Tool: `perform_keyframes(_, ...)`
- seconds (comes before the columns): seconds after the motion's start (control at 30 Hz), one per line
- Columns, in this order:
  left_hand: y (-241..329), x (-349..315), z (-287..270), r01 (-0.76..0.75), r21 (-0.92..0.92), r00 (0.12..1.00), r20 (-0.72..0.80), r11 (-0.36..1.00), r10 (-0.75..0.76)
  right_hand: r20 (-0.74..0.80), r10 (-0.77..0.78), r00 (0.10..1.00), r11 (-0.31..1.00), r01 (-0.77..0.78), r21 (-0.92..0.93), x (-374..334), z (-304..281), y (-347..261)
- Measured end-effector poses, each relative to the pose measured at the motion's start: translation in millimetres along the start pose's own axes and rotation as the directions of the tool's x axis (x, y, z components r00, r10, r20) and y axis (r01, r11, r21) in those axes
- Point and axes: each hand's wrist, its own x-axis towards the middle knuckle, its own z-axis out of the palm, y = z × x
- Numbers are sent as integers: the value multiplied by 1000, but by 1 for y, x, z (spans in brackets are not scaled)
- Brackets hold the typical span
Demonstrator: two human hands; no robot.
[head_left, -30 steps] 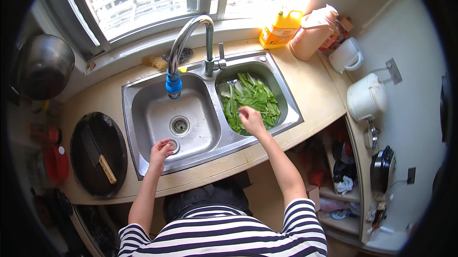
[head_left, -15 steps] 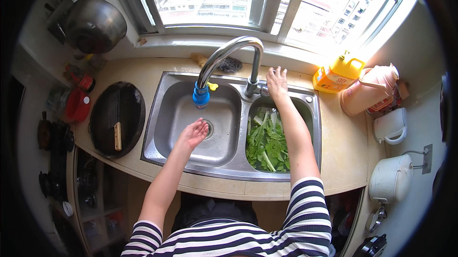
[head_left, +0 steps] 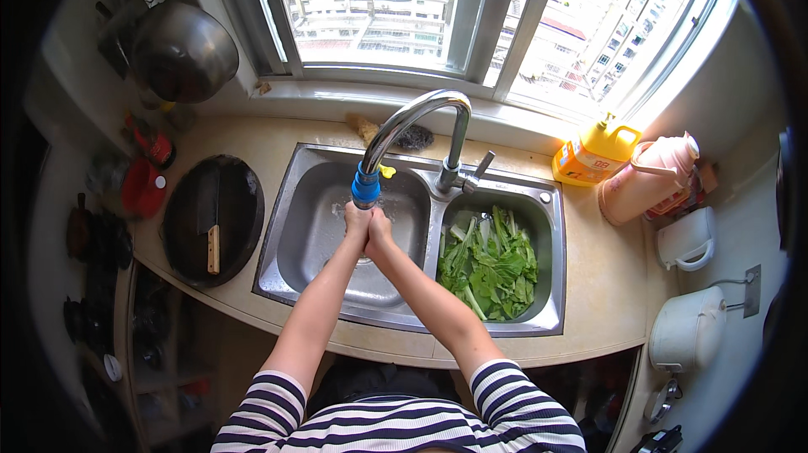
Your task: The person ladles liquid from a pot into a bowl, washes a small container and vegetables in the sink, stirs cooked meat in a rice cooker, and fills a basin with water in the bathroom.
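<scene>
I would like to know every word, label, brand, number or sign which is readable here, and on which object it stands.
Yellow jug: print on its front, mostly too small to read; I do not copy any of it.
Red package behind the pink flask: partly hidden, too blurred.
Elsewhere: I see none readable.

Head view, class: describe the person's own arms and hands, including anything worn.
The left sleeve and right sleeve are short, with dark and white stripes. Below them, the left arm and right arm are bare. The left hand and right hand are gloveless; rings are too small to tell.
</scene>
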Motion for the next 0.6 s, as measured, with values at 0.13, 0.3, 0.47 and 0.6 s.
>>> perform_keyframes(0.13, 37, -20, -27, -272, 576, 947, 304, 771, 107, 70, -574, 816, 669, 517, -534, -28, 22, 28)
perform_keyframes(0.3, 7, -19, -34, -264, 582, 936, 348, 769, 58, 147, 1, 989, 991, 19, -133, 20, 2, -16)
perform_keyframes(0.47, 31, -29, -32, 412, -783, 887, 463, 467, -6, 317, -183, 930, 947, 80, 312, 37, 4, 9)
perform_keyframes(0.6, 32, -31, -27, 559, -813, 819, 572, -162, -43, 466, -359, 809, 930, 269, 249, 14, 17, -9)
